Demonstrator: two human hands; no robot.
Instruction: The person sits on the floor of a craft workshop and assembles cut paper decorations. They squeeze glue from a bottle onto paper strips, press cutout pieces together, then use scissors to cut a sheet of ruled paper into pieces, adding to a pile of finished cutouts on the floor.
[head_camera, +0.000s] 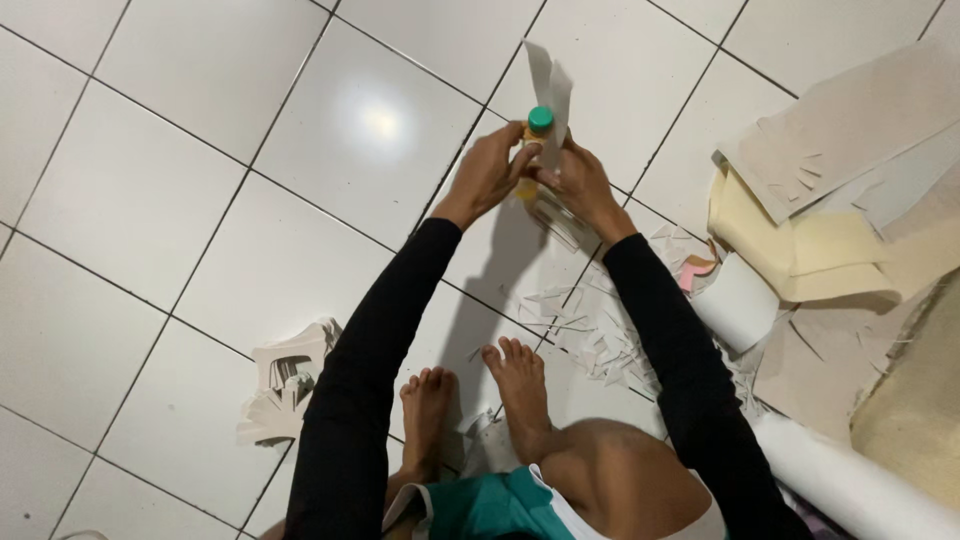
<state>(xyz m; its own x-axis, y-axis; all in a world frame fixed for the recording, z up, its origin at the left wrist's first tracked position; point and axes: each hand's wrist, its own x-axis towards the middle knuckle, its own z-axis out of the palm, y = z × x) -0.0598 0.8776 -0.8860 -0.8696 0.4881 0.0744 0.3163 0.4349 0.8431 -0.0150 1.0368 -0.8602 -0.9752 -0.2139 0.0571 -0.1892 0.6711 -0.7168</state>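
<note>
My left hand (487, 172) and my right hand (580, 180) meet above the tiled floor, both wrapped around a small bottle (538, 135) with a green cap and yellowish contents. A strip of white paper (550, 85) stands up behind the bottle's cap, pressed against it by my right hand. My arms are in black sleeves. My bare feet (480, 400) rest on the floor below the hands.
Paper scraps (600, 340) lie scattered on the white tiles near my feet. A cut-out paper piece (290, 385) lies at the left. Beige and cream sheets (840, 200) are piled at the right, with white paper rolls (740, 300) beside them.
</note>
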